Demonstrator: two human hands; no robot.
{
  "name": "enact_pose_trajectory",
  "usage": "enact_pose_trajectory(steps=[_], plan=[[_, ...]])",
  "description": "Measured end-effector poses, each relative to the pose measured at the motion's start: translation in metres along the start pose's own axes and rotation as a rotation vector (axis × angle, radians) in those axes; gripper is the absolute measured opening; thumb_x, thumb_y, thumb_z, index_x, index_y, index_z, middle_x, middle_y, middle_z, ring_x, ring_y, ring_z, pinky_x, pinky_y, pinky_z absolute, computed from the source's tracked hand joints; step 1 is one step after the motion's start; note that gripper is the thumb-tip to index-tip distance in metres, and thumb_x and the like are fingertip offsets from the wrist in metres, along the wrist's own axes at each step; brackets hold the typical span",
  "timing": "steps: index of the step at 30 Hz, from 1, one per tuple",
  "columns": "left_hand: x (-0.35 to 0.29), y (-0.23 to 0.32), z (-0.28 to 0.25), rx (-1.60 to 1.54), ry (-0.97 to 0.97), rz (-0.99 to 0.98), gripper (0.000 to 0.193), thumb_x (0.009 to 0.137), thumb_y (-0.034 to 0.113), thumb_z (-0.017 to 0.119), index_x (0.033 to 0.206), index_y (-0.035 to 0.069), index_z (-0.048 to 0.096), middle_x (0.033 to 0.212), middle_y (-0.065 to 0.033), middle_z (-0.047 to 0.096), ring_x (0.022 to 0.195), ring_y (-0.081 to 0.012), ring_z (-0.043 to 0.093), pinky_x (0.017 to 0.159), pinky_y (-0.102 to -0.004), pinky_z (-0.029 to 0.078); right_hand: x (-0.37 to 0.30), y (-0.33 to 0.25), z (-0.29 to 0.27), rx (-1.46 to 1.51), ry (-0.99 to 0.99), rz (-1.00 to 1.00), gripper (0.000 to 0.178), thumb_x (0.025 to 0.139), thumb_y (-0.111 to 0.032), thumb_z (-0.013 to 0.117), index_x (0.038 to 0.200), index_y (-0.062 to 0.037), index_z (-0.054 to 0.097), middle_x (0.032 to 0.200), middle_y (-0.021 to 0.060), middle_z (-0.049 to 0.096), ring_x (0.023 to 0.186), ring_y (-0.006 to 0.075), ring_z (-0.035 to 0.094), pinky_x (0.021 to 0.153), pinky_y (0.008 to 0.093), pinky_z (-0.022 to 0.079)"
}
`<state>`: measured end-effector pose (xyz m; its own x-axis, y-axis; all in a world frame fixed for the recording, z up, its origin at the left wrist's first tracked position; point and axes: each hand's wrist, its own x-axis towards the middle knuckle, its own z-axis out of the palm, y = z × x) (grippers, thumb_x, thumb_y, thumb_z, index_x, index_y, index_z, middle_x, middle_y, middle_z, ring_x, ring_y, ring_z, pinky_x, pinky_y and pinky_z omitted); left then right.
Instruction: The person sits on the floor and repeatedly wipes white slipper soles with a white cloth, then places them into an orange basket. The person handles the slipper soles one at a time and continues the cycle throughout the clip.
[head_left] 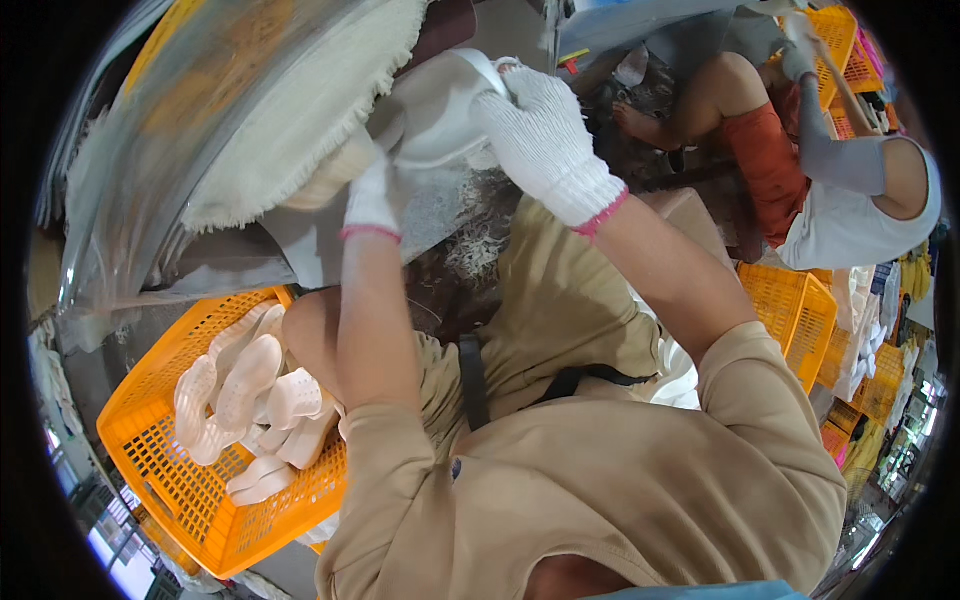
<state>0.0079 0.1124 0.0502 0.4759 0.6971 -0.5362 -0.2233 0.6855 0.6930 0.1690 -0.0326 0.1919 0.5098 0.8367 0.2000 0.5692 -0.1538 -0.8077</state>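
Observation:
My right hand (545,140), in a white knit glove with a pink cuff, grips the edge of a white moulded slipper (435,110). The slipper is tilted beside a large white cloth buffing wheel (310,110) with a frayed rim. Whether it touches the wheel, I cannot make out. My left hand (372,195), gloved the same way, is close to the wheel's lower edge and the near side of the slipper. Motion smears its fingers, so their hold does not show.
An orange basket (170,480) of pale slippers (250,375) stands at my left. Clear plastic sheeting (110,220) hangs by the wheel. White shavings (475,250) lie below my hands. Another person (850,190) sits at the far right, near more orange baskets (790,315).

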Motion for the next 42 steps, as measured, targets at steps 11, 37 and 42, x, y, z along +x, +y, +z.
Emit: enact_pose_trajectory(steps=[11, 37, 42], plan=[[-0.120, 0.016, -0.018, 0.622, -0.052, 0.352, 0.044, 0.093, 0.024, 0.077, 0.125, -0.004, 0.066, 0.108, -0.0087, 0.075, 0.093, -0.0120, 0.068, 0.084, -0.0280, 0.054, 0.036, 0.004, 0.026, -0.145, -0.086, 0.101, 0.037, 0.089, -0.033, 0.059, 0.091, 0.0009, 0.074, 0.098, 0.0276, 0.072, 0.099, 0.0478, 0.068, 0.093, 0.0509, 0.055], [-0.039, 0.029, -0.009, 1.252, 0.078, 0.370, 0.036, 0.106, 0.020, 0.057, 0.133, -0.004, 0.061, 0.124, -0.0138, 0.068, 0.109, -0.0205, 0.065, 0.093, -0.0384, 0.053, 0.031, -0.006, 0.013, -0.191, 0.111, 0.078, 0.039, 0.088, -0.035, 0.061, 0.080, 0.0010, 0.073, 0.088, 0.0301, 0.071, 0.090, 0.0459, 0.071, 0.087, 0.0506, 0.058], [-0.085, -0.034, -0.013, 0.368, -0.048, 0.215, 0.036, 0.102, 0.012, 0.064, 0.133, -0.008, 0.062, 0.127, -0.0125, 0.069, 0.107, -0.0177, 0.067, 0.093, -0.0358, 0.055, 0.028, -0.006, 0.017, 0.153, -0.017, 0.341, 0.050, 0.091, -0.038, 0.064, 0.114, 0.0058, 0.069, 0.113, 0.0315, 0.071, 0.106, 0.0463, 0.070, 0.097, 0.0496, 0.054]])
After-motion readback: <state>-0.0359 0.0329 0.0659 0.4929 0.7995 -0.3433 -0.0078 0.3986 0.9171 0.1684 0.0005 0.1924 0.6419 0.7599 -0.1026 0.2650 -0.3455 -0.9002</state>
